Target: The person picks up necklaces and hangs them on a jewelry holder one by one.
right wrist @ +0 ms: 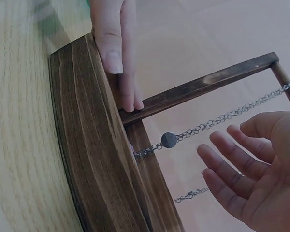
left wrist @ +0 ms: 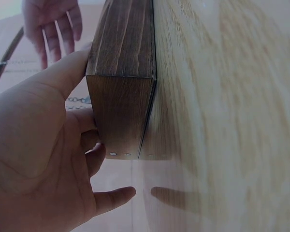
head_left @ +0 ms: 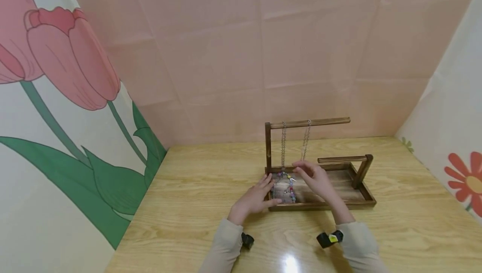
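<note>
A brown wooden jewelry stand (head_left: 324, 207) has a tray base with a tall bar and a lower bar. My left hand (head_left: 254, 197) holds the tray's front left corner. In the left wrist view its thumb lies over the wooden wall (left wrist: 121, 43), with bent fingers at the end wall. Two silver chains (head_left: 283, 143) hang from the upper bar; one carries a dark round disc (right wrist: 168, 140). Colorful beads and charms (head_left: 291, 189) lie in the tray's left part. Beside the chains, my right hand (head_left: 314, 177) has loosely bent fingers and nothing visible in its grasp.
The upper bar (head_left: 324, 121) has a free right end. The shorter lower bar (head_left: 340, 159) rises from a post (head_left: 362, 172) at the tray's right. Below lies a light wood-grain table (head_left: 203, 172), with a pink cloth backdrop (head_left: 226, 76) behind and flower-printed panels at both sides.
</note>
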`<control>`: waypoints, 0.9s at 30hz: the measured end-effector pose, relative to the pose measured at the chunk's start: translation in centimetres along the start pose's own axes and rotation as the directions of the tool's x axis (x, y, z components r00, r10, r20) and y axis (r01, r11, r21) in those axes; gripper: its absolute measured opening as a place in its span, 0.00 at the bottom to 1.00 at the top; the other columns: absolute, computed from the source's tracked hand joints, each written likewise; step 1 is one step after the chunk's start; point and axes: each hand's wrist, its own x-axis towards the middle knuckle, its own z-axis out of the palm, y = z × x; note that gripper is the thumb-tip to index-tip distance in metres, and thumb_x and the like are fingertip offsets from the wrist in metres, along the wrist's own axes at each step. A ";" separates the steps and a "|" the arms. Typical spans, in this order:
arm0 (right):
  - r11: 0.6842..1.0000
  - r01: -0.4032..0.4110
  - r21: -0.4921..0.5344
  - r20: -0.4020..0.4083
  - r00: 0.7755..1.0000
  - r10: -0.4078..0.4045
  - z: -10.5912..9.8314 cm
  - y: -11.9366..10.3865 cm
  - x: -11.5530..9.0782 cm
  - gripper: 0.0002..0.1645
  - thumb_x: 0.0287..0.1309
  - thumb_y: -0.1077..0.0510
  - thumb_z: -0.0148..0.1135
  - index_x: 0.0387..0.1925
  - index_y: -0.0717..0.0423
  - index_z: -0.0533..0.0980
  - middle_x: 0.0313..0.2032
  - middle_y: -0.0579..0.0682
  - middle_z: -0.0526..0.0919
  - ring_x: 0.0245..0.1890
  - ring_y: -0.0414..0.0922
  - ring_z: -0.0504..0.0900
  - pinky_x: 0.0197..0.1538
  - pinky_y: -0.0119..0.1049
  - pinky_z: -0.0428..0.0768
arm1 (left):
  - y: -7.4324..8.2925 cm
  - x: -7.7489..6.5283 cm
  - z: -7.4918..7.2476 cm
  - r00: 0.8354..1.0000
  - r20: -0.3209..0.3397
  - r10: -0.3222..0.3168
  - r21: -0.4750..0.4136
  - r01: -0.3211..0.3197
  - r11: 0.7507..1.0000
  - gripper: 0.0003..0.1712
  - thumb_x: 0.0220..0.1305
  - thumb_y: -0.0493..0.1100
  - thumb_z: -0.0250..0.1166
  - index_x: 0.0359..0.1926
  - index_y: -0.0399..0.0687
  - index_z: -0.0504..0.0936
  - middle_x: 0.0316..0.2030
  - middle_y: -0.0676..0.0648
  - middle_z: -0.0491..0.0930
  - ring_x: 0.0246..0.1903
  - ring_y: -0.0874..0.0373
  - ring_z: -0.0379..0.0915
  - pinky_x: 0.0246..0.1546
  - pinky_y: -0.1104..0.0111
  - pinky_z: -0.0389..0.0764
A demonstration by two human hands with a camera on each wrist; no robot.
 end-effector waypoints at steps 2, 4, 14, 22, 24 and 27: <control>1.000 -0.005 -0.009 -0.001 1.000 0.005 0.0 0.1 -0.1 0.18 0.67 0.56 0.49 0.51 0.62 0.74 0.42 0.60 0.83 0.41 0.57 0.82 0.41 0.28 0.79 | 0.1 0.0 0.0 1.000 0.002 0.002 -0.004 -0.002 1.000 0.46 0.63 0.69 0.44 0.72 0.47 0.49 0.73 0.49 0.36 0.72 0.54 0.32 0.66 0.51 0.55; 1.000 -0.005 -0.011 -0.002 1.000 0.005 0.1 0.2 -0.1 0.17 0.67 0.56 0.49 0.51 0.63 0.74 0.41 0.60 0.83 0.41 0.59 0.81 0.41 0.28 0.79 | 0.1 -0.1 0.0 1.000 0.002 0.003 -0.005 -0.003 1.000 0.46 0.63 0.69 0.44 0.72 0.46 0.49 0.73 0.49 0.36 0.72 0.54 0.32 0.67 0.51 0.55; 1.000 -0.007 -0.021 -0.004 1.000 0.007 0.2 0.2 -0.3 0.16 0.66 0.60 0.51 0.49 0.65 0.75 0.37 0.59 0.83 0.34 0.46 0.83 0.36 0.28 0.79 | 0.1 -0.1 0.0 1.000 -0.005 0.003 0.006 -0.003 1.000 0.45 0.64 0.69 0.45 0.72 0.45 0.50 0.73 0.48 0.37 0.72 0.53 0.32 0.66 0.51 0.57; 0.997 -0.028 -0.071 0.011 1.000 0.029 0.5 1.2 -0.4 0.16 0.65 0.58 0.52 0.50 0.63 0.75 0.39 0.59 0.83 0.35 0.56 0.82 0.35 0.32 0.79 | 0.0 0.0 0.1 1.000 0.001 0.003 0.004 -0.003 1.000 0.46 0.63 0.70 0.44 0.72 0.47 0.49 0.73 0.48 0.37 0.72 0.53 0.32 0.65 0.49 0.57; 0.996 -0.043 -0.083 0.019 0.999 0.044 0.5 1.4 -0.4 0.16 0.66 0.57 0.52 0.50 0.63 0.75 0.39 0.60 0.83 0.35 0.57 0.82 0.35 0.33 0.78 | -0.1 0.1 0.2 1.000 -0.005 0.007 0.005 -0.007 1.000 0.47 0.62 0.70 0.44 0.72 0.47 0.49 0.73 0.48 0.37 0.72 0.53 0.32 0.65 0.50 0.57; 0.993 -0.064 -0.096 0.022 0.998 0.067 0.6 1.7 -0.3 0.16 0.65 0.57 0.52 0.49 0.62 0.75 0.37 0.60 0.83 0.34 0.56 0.82 0.35 0.35 0.78 | -0.2 0.3 0.3 1.000 -0.012 0.012 0.006 -0.012 1.000 0.47 0.63 0.70 0.43 0.72 0.46 0.49 0.73 0.48 0.37 0.72 0.52 0.32 0.65 0.50 0.57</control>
